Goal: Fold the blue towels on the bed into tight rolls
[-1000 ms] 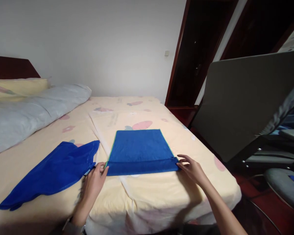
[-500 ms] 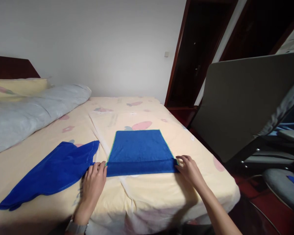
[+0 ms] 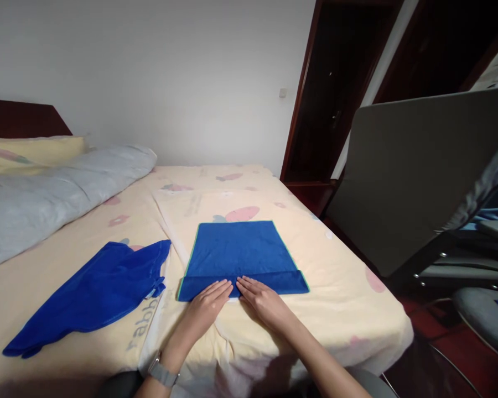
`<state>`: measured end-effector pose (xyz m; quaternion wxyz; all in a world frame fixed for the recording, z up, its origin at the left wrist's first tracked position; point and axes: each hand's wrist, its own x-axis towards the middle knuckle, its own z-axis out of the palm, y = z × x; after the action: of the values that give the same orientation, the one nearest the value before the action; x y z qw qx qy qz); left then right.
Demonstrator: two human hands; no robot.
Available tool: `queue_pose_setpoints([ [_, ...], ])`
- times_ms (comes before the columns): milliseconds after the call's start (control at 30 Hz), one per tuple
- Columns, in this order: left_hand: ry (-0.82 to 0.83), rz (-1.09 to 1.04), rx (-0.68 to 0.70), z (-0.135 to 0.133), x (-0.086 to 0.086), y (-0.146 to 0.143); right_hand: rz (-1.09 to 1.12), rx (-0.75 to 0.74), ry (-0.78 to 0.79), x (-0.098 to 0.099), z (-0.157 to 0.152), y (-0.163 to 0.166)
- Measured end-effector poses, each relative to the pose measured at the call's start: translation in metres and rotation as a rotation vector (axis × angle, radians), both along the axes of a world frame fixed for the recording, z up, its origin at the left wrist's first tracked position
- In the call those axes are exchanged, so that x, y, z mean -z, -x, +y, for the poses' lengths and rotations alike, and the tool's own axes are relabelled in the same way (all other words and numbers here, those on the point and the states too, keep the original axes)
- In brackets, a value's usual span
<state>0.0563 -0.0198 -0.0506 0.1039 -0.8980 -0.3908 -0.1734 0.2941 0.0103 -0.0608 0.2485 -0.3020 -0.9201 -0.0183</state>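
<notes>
A blue towel (image 3: 236, 246) with thin green edging lies spread on the bed, its near edge folded over into a flat strip. On the left part of that strip rests my left hand (image 3: 213, 297), flat with fingers stretched out, a grey watch band on its wrist. My right hand (image 3: 260, 298) lies beside it, fingers extended on the strip near the middle. The fingertips of both hands almost meet. To the left, a second, brighter blue cloth (image 3: 95, 296) lies crumpled, with a small tag at its right corner.
The bed (image 3: 348, 298) has a cream sheet with carrot prints. A grey quilt (image 3: 66, 182) and a yellow pillow (image 3: 37, 149) lie at the left. Right of the bed stand a large grey panel (image 3: 406, 182) and a grey seat (image 3: 485, 315). A dark door (image 3: 336, 83) is behind.
Both hands have moved inward from the two ends of the folded strip to its middle and now lie flat. The brighter cloth has stayed in place.
</notes>
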Motion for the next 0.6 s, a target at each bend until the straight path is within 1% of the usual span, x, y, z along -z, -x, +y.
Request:
queue_pose_setpoints([
  [67, 0.024, 0.003, -0.015, 0.001, 0.002, 0.008, -0.001, 0.013, -0.005, 0.0, 0.001, -0.007],
  [167, 0.041, -0.003, -0.043, 0.0, 0.003, 0.022, 0.006, 0.033, 0.011, 0.0, 0.0, -0.027],
  [367, 0.063, -0.011, -0.064, -0.005, 0.004, 0.048, -0.023, 0.113, 0.066, 0.003, 0.0, -0.086],
  [500, 0.176, -0.02, -0.13, -0.008, -0.008, 0.069, -0.042, 0.174, 0.096, 0.003, -0.001, -0.122],
  [600, 0.246, -0.046, -0.183, -0.011, -0.019, 0.076, -0.024, 0.231, 0.122, 0.001, -0.003, -0.139],
])
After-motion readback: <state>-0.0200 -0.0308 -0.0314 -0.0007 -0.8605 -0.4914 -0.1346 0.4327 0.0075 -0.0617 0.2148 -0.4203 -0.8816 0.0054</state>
